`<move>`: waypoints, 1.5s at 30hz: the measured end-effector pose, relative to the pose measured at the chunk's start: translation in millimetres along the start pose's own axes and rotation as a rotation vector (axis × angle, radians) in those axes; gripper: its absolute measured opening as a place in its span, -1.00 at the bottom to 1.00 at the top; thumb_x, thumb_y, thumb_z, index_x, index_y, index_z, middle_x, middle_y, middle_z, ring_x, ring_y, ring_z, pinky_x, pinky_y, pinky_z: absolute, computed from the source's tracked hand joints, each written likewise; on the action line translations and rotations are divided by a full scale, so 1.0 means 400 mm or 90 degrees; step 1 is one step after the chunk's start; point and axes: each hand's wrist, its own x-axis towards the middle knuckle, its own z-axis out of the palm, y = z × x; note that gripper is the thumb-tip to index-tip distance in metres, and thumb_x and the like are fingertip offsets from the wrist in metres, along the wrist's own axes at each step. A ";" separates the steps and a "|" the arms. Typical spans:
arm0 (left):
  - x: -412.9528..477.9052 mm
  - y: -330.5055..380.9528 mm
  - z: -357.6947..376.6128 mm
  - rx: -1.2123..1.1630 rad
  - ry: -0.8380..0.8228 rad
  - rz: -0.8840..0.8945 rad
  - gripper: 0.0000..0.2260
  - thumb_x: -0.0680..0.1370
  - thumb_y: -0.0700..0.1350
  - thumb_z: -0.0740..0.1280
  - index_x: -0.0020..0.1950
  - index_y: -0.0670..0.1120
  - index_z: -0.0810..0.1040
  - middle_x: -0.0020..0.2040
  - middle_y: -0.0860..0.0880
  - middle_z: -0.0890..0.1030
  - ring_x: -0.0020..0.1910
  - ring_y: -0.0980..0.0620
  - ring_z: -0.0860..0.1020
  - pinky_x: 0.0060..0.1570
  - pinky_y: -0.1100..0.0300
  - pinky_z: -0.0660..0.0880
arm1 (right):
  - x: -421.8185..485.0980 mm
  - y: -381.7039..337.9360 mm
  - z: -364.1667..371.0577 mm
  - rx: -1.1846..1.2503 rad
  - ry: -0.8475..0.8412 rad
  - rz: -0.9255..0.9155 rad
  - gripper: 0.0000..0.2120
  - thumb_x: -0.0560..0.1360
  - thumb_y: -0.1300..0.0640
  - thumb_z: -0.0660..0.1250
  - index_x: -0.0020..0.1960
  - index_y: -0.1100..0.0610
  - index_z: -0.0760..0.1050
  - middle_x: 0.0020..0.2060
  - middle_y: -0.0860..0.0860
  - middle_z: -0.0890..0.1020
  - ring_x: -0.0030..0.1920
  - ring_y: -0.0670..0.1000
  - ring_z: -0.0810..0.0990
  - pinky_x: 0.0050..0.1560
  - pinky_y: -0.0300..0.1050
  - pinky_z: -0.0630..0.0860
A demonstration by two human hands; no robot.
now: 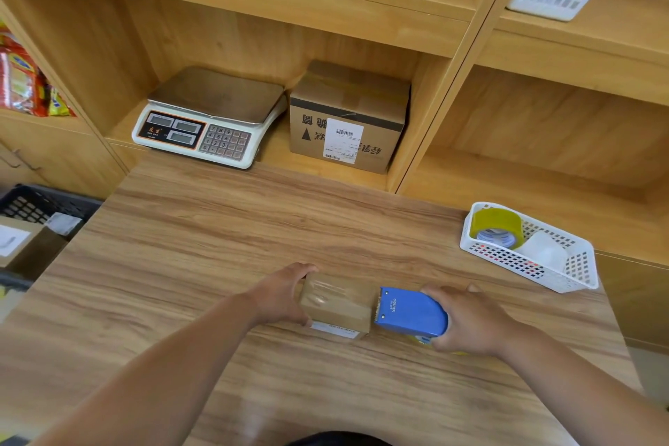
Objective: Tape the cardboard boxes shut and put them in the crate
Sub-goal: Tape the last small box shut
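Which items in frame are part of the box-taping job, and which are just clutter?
In the job: small cardboard box, gripped by the left hand; blue tape dispenser, held by the right hand at the box's end; dark crate, left of the table.
Lying about: scale, shelf box, white basket with spare tape roll, snack packets.

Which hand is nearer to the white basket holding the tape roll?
Right. The right hand, gripping the blue tape dispenser, lies just in front of the basket, toward the person; the left hand holds the small box farther to the left.
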 end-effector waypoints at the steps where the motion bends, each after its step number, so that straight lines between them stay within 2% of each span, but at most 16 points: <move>1: 0.000 -0.001 0.001 0.001 -0.002 -0.005 -0.13 0.21 -0.07 0.60 0.45 0.08 0.28 0.32 0.12 0.38 0.31 0.11 0.36 0.31 0.19 0.35 | 0.003 0.001 0.005 -0.005 -0.002 0.002 -0.49 0.27 -0.24 0.33 0.18 -0.18 0.32 0.01 -0.22 0.53 0.05 -0.15 0.49 -0.02 -0.14 0.22; 5: 0.000 0.003 0.001 0.006 -0.003 -0.023 -0.10 0.18 -0.03 0.60 0.44 0.10 0.27 0.32 0.13 0.39 0.31 0.12 0.38 0.30 0.16 0.38 | 0.021 0.002 0.030 -0.014 -0.014 0.010 -0.46 0.27 -0.22 0.33 0.20 -0.16 0.31 0.03 -0.17 0.54 0.06 -0.11 0.50 -0.04 -0.13 0.21; 11: -0.003 0.025 0.001 0.065 -0.011 -0.022 -0.08 0.25 -0.04 0.59 0.50 0.01 0.17 0.38 0.06 0.35 0.32 0.08 0.35 0.29 0.23 0.33 | 0.036 0.002 0.051 -0.014 -0.023 0.015 -0.45 0.27 -0.22 0.33 0.22 -0.15 0.29 0.06 -0.16 0.53 0.08 -0.08 0.50 -0.05 -0.12 0.19; 13: 0.000 0.040 -0.001 0.171 -0.014 -0.003 -0.10 0.28 0.03 0.56 0.50 -0.01 0.16 0.40 0.03 0.32 0.35 0.04 0.32 0.34 0.21 0.27 | 0.036 0.001 0.051 -0.013 -0.024 0.017 -0.45 0.27 -0.21 0.33 0.21 -0.15 0.29 0.05 -0.16 0.52 0.07 -0.07 0.50 -0.04 -0.12 0.19; 16: 0.006 0.090 0.003 0.393 -0.003 0.078 -0.18 0.32 0.14 0.46 0.48 -0.04 0.17 0.41 0.00 0.24 0.44 -0.01 0.14 0.45 0.15 0.06 | 0.035 -0.003 0.046 -0.011 -0.024 0.018 -0.47 0.28 -0.17 0.34 0.20 -0.14 0.30 0.01 -0.14 0.52 0.04 -0.05 0.51 0.00 -0.12 0.21; 18: 0.015 0.135 0.025 0.464 0.005 0.133 -0.22 0.34 0.14 0.43 0.46 -0.06 0.21 0.38 -0.02 0.26 0.42 -0.03 0.11 0.44 0.14 -0.01 | 0.032 -0.005 0.042 -0.012 -0.019 0.018 -0.49 0.27 -0.16 0.35 0.18 -0.14 0.30 0.00 -0.14 0.53 0.02 -0.04 0.51 0.00 -0.11 0.22; 21: 0.036 0.187 0.084 0.509 0.011 0.183 -0.22 0.30 0.15 0.47 0.41 -0.09 0.25 0.32 -0.04 0.31 0.36 -0.05 0.19 0.42 0.12 0.03 | 0.026 -0.006 0.042 -0.013 -0.015 0.014 -0.50 0.28 -0.17 0.35 0.16 -0.14 0.30 -0.02 -0.14 0.53 0.00 -0.05 0.51 -0.04 -0.12 0.18; 27: 0.045 0.210 0.141 0.518 0.035 0.161 -0.31 0.35 0.08 0.45 0.37 -0.12 0.27 0.28 -0.06 0.32 0.32 -0.07 0.23 0.40 0.11 0.09 | 0.012 -0.004 0.041 -0.005 -0.002 0.003 -0.49 0.30 -0.16 0.34 0.21 -0.14 0.30 0.00 -0.15 0.52 0.04 -0.07 0.49 -0.05 -0.12 0.14; 30: 0.037 0.203 0.128 0.475 0.069 0.166 -0.31 0.31 0.15 0.45 0.34 -0.08 0.31 0.25 -0.01 0.35 0.29 -0.04 0.24 0.33 0.15 0.12 | 0.000 0.001 0.032 0.030 0.015 -0.004 -0.48 0.29 -0.16 0.34 0.21 -0.15 0.31 0.02 -0.17 0.51 0.04 -0.10 0.48 -0.02 -0.15 0.16; 34: 0.020 0.182 0.095 0.345 0.097 0.154 -0.16 0.22 0.23 0.48 0.42 0.05 0.26 0.30 0.12 0.35 0.30 0.03 0.25 0.28 0.19 0.24 | -0.010 -0.006 0.003 0.083 0.056 -0.006 -0.48 0.25 -0.18 0.36 0.18 -0.19 0.33 0.00 -0.23 0.51 -0.01 -0.18 0.46 0.03 -0.20 0.23; 37: 0.004 0.162 0.071 0.229 0.096 0.156 -0.13 0.21 0.14 0.52 0.44 0.03 0.25 0.33 0.12 0.37 0.29 0.08 0.26 0.31 0.28 0.23 | -0.013 -0.031 -0.033 0.120 0.082 -0.013 -0.48 0.22 -0.19 0.35 0.15 -0.18 0.34 -0.03 -0.24 0.51 -0.06 -0.19 0.44 0.04 -0.28 0.20; 41: -0.029 0.141 0.041 0.099 0.088 0.130 -0.13 0.23 -0.02 0.59 0.45 0.00 0.26 0.29 0.08 0.41 0.21 0.15 0.33 0.23 0.40 0.25 | -0.011 -0.083 -0.078 0.130 0.089 -0.037 -0.44 0.19 -0.27 0.29 0.16 -0.18 0.34 -0.01 -0.28 0.50 0.00 -0.22 0.44 0.13 -0.25 0.23; 45: -0.052 0.106 0.024 0.027 0.066 0.097 -0.11 0.23 -0.09 0.61 0.46 0.03 0.23 0.27 0.05 0.37 0.22 0.18 0.35 0.14 0.53 0.21 | -0.008 -0.141 -0.111 0.111 0.103 -0.047 -0.51 0.25 -0.23 0.36 0.14 -0.16 0.36 -0.08 -0.29 0.49 -0.15 -0.29 0.37 0.03 -0.24 0.26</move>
